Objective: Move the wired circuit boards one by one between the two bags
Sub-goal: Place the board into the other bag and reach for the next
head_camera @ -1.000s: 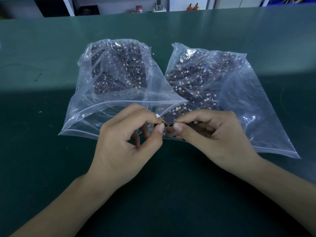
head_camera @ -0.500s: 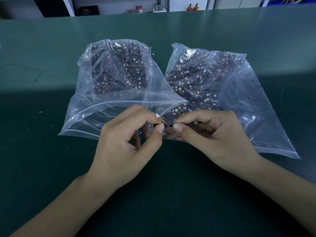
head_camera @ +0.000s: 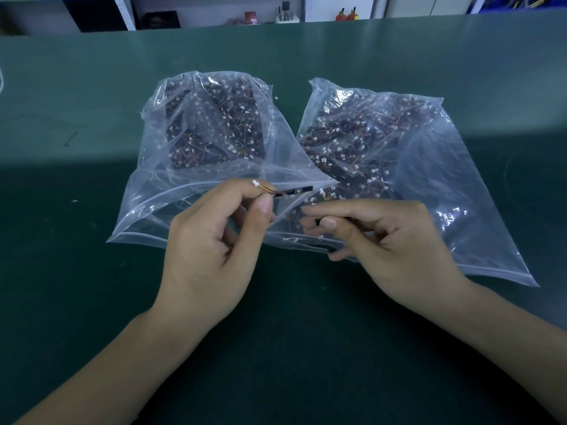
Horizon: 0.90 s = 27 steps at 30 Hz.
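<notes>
Two clear zip bags lie side by side on the green table, each full of dark wired circuit boards with white connectors. The left bag (head_camera: 190, 210) has its mouth toward me, and the right bag (head_camera: 460, 185) lies partly under its corner. My left hand (head_camera: 208, 256) pinches one wired circuit board (head_camera: 291, 191) between thumb and forefinger, over the left bag's mouth. Its white connector (head_camera: 254, 182) sticks up past my fingertip. My right hand (head_camera: 389, 243) pinches a second dark board (head_camera: 319, 221), mostly hidden by the fingers, at the right bag's mouth.
The green table (head_camera: 92, 271) spreads out on every side of the bags. Beyond its far edge stand shelves with small items (head_camera: 285, 13). A few tiny white specks lie on the mat near the bags.
My hands were together, pinching at one spot. They have drawn apart: the left hand lifted a board up and to the left, and the right hand stayed by the right bag's mouth.
</notes>
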Each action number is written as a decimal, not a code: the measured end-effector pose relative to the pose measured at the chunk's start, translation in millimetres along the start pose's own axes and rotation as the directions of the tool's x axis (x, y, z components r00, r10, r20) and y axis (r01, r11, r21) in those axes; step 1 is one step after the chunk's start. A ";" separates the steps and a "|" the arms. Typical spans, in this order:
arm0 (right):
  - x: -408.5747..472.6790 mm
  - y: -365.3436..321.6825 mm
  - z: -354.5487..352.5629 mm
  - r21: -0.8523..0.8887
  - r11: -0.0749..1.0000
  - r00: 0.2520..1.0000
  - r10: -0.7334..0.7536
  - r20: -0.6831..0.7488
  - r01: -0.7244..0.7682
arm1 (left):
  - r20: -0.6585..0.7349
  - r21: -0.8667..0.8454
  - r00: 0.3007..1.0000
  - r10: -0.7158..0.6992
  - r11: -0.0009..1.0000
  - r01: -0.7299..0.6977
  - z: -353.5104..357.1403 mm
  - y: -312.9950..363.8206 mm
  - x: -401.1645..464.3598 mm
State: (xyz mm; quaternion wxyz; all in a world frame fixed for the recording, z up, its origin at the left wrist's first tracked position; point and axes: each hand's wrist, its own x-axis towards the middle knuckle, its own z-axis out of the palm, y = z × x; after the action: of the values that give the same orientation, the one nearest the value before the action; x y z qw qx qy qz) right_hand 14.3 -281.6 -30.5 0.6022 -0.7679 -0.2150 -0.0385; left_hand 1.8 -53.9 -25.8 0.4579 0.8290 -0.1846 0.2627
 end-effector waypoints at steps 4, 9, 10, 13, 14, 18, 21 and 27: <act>-0.9 -0.3 2.8 -0.106 0.992 0.997 -0.074 -0.037 0.070 | 0.006 0.005 1.000 -0.013 1.000 0.013 -0.7 -0.2 0.0; 0.4 -4.1 0.8 -0.138 0.986 0.984 -0.115 -0.136 0.096 | -0.012 0.020 0.999 0.047 0.999 -0.046 -1.6 -5.0 1.6; 0.4 -4.5 0.5 -0.132 0.987 0.985 -0.107 -0.136 0.089 | -0.004 0.026 0.997 0.078 0.997 -0.078 -1.3 -5.3 2.1; 0.9 -4.7 0.4 -0.073 0.996 0.992 -0.051 -0.115 0.043 | 0.050 0.014 0.988 0.147 0.989 -0.148 1.4 -5.5 2.0; 1.2 -4.5 0.2 -0.067 0.997 0.993 -0.041 -0.110 0.033 | 0.071 0.008 0.984 0.161 0.987 -0.162 2.5 -5.7 1.9; 1.9 -4.6 -0.8 -0.093 0.992 0.985 -0.101 -0.138 0.089 | 0.122 0.045 0.976 0.183 0.981 -0.190 4.4 -9.1 0.3; 0.9 -2.5 -0.3 -0.086 0.987 0.978 -0.146 -0.151 0.134 | 0.136 0.101 0.970 0.202 0.971 -0.216 6.2 -12.3 -0.8; 1.0 -0.1 0.5 -0.110 0.981 0.973 -0.172 -0.154 0.156 | 0.163 0.427 0.931 0.327 0.827 -0.365 10.2 -12.6 4.1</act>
State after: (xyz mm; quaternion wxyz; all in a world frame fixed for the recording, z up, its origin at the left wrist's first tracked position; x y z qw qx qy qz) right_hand 15.1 -280.8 -30.3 0.5743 -0.7702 -0.2258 -0.1615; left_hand 14.6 -56.5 -36.2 0.1900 0.8751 -0.2845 0.3424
